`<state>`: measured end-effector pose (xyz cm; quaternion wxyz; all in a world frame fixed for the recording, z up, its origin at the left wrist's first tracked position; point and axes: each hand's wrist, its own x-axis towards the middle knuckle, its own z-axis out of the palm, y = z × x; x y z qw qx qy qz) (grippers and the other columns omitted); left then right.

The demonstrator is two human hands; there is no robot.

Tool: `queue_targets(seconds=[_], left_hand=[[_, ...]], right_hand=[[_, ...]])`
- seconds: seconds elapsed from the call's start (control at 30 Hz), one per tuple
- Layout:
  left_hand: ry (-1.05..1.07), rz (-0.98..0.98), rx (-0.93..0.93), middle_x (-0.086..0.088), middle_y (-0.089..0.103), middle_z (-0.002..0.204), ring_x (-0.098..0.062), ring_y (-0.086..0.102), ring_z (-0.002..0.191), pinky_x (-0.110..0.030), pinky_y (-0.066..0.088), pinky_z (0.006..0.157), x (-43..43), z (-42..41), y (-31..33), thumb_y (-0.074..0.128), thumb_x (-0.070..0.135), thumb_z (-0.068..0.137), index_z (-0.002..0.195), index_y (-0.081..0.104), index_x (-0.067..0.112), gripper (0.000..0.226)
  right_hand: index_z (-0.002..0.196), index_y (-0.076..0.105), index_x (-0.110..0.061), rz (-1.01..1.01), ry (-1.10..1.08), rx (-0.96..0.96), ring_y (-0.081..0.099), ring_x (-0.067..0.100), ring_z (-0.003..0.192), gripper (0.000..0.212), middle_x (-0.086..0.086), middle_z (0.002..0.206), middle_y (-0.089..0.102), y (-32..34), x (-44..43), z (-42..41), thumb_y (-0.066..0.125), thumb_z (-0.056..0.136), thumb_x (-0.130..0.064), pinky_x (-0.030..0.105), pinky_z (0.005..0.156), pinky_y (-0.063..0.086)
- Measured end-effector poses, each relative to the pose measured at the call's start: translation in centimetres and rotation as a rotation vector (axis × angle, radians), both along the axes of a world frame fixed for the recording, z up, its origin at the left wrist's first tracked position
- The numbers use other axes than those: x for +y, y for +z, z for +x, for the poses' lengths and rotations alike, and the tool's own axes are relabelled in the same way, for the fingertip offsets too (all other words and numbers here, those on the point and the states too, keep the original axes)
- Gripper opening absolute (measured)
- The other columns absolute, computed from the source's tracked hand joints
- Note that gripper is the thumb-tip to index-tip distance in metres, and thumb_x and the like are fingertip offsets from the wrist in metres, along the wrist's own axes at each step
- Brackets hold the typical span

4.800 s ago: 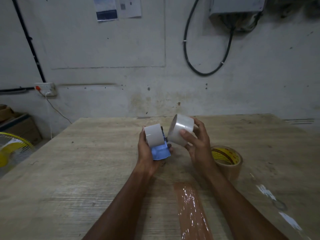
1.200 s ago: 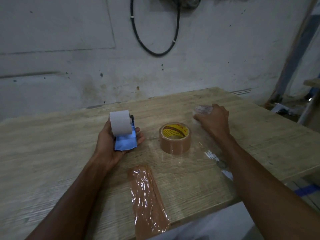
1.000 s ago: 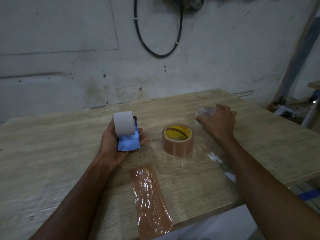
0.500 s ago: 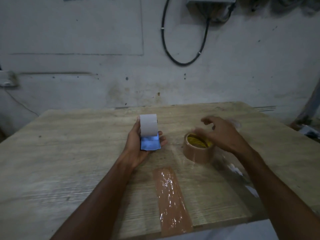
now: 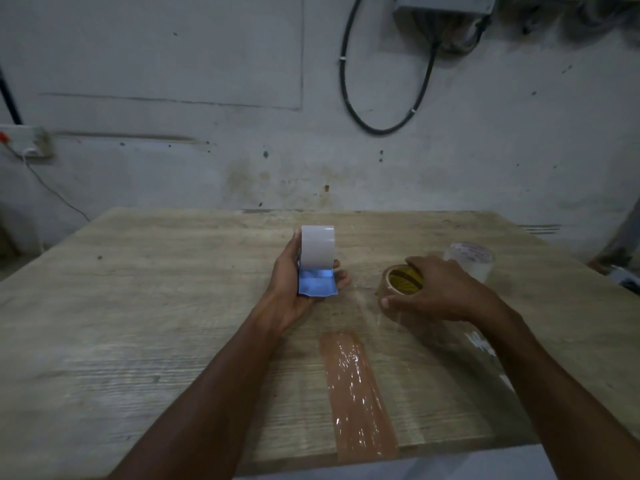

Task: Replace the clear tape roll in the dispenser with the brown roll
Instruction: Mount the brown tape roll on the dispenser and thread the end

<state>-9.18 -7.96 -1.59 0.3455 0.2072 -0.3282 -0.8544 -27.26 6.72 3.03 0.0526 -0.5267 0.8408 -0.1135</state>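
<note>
- Near edge of the worktop: a strip of brown tape stuck flat on the wood, running from the edge inward. Not part of the job.
- Middle, left hand: palm up, fingers curled around the dispenser. Blue plate toward the person, white curved body above. Firm hold; whether the hub is bare cannot be told from this side.
- Middle, toward the right edge, right hand: spread over the brown roll, thumb on the near wall, fingers over the far rim. Roll lies flat on the wood, yellow core label up. Closed loosely around it, not yet lifted by the look of it.
- Handling, my guess: the roll is light, stiff on its cardboard core, outer wrap smooth and slightly slick. Best pinched across the outer wall, or with a finger through the core.
- Farther, by the right edge: the clear roll, set down, just beyond the right hand. Apart from it, I think.
</note>
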Motion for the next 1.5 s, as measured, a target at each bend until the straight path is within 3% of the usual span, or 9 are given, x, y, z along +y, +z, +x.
queue_targets(seconds=[0.17,0.27,0.43,0.53,0.77,0.93,1.1,1.37,1.5], left_hand=[[0.012,-0.002,-0.012,-0.021,0.062,0.107,-0.031,0.076,0.072,-0.048,0.06,0.069,-0.2,0.1,0.0,0.043,0.055,0.099,0.11,0.064,0.005,0.055],[0.038,0.029,0.013,-0.023,0.062,0.106,-0.034,0.07,0.085,-0.049,0.058,0.073,-0.3,0.4,0.1,0.045,0.053,0.099,0.109,0.064,0.005,0.053],[0.094,0.07,0.054,-0.024,0.063,0.102,-0.034,0.065,0.085,-0.047,0.06,0.073,-0.9,0.9,0.1,0.048,0.053,0.097,0.104,0.065,0.004,0.053],[0.121,0.1,0.065,-0.024,0.064,0.103,-0.034,0.066,0.085,-0.047,0.061,0.067,-1.3,0.8,-0.3,0.049,0.054,0.095,0.104,0.065,0.004,0.054],[0.092,0.088,0.121,-0.019,0.063,0.098,-0.03,0.061,0.082,-0.047,0.05,0.089,-1.4,0.3,-0.8,0.055,0.054,0.091,0.108,0.064,0.006,0.052],[0.124,0.071,0.198,-0.016,0.07,0.086,-0.028,0.072,0.066,-0.044,0.063,0.061,-0.9,0.0,-0.5,0.06,0.044,0.083,0.098,0.064,0.003,0.044],[0.098,0.035,0.131,-0.017,0.068,0.104,-0.03,0.068,0.089,-0.048,0.052,0.097,-0.6,0.4,-0.2,0.056,0.048,0.093,0.11,0.065,0.006,0.046],[0.191,-0.038,0.038,-0.013,0.075,0.081,-0.026,0.072,0.068,-0.041,0.055,0.077,-1.5,0.4,-1.0,0.058,0.045,0.093,0.075,0.08,0.01,0.046],[0.229,-0.071,-0.022,-0.01,0.074,0.078,-0.022,0.071,0.064,-0.033,0.058,0.063,-1.3,0.4,-0.8,0.054,0.044,0.095,0.085,0.074,0.011,0.04]], right_hand=[[0.132,0.054,-0.014,-0.113,-0.098,-0.101,0.058,0.021,0.095,0.089,0.008,0.128,0.062,1.5,-0.6,1.4,0.08,0.063,-0.063,0.027,0.07,0.045],[0.143,0.044,-0.011,-0.363,-0.106,-0.189,0.056,0.026,0.118,0.099,0.01,0.14,0.055,2.5,-1.3,1.7,0.083,0.064,-0.056,0.029,0.083,0.043],[0.137,0.055,-0.017,-0.847,0.076,-0.78,0.062,0.02,0.116,0.096,0.003,0.132,0.062,2.6,-4.0,1.7,0.089,0.054,-0.05,0.033,0.088,0.056],[0.126,0.063,-0.02,-0.942,0.214,-1.007,0.065,0.019,0.113,0.069,0.0,0.122,0.069,0.6,-5.3,2.3,0.088,0.062,-0.031,0.036,0.092,0.055],[0.133,0.056,-0.007,-0.942,0.275,-1.402,0.067,0.024,0.111,0.071,0.021,0.13,0.061,-2.0,-6.9,1.9,0.084,0.069,-0.016,0.038,0.091,0.054],[0.128,0.06,-0.003,-0.896,0.31,-1.404,0.064,0.028,0.114,0.057,0.02,0.127,0.064,-2.4,-7.1,2.2,0.076,0.076,-0.021,0.044,0.097,0.051],[0.122,0.066,-0.006,-0.813,0.342,-1.332,0.068,0.023,0.11,0.054,0.012,0.121,0.07,-2.6,-7.1,2.8,0.078,0.075,-0.028,0.037,0.092,0.054],[0.119,0.069,-0.009,-0.706,0.35,-1.273,0.07,0.022,0.106,0.054,0.007,0.115,0.073,-3.1,-7.2,3.4,0.078,0.075,-0.039,0.037,0.09,0.054],[0.127,0.064,-0.01,-0.669,0.344,-1.242,0.068,0.021,0.111,0.066,0.006,0.121,0.071,-3.3,-7.4,3.4,0.08,0.072,-0.043,0.043,0.098,0.053]])
